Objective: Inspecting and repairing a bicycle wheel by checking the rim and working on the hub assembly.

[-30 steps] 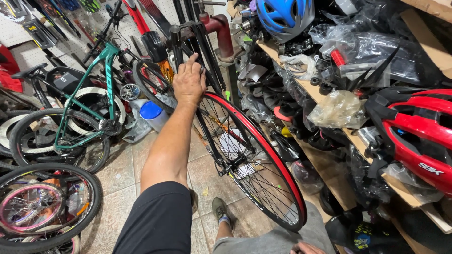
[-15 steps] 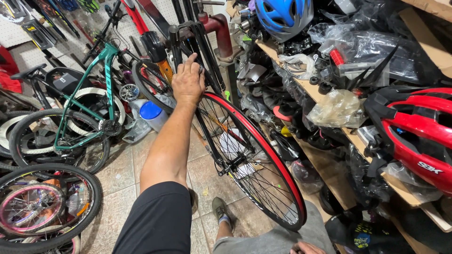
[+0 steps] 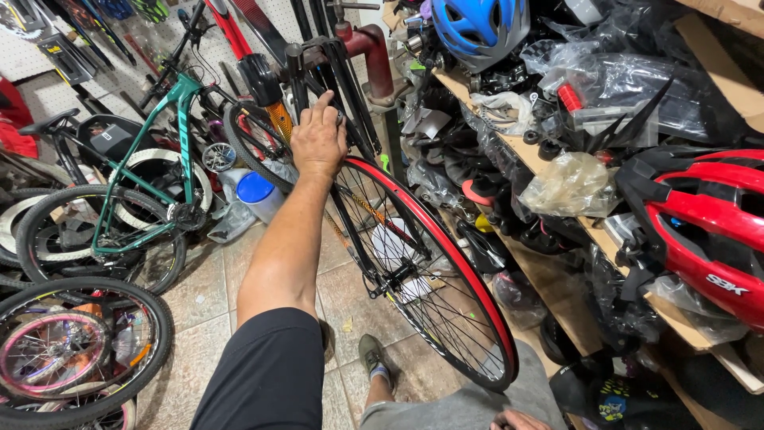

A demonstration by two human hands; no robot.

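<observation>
Your left hand (image 3: 318, 142) rests on top of the red-rimmed wheel (image 3: 430, 279), fingers together and curled over its rim, near the shelf's (image 3: 557, 275) front edge. Your right hand (image 3: 517, 420) barely shows at the bottom; I cannot tell its fingers.
</observation>
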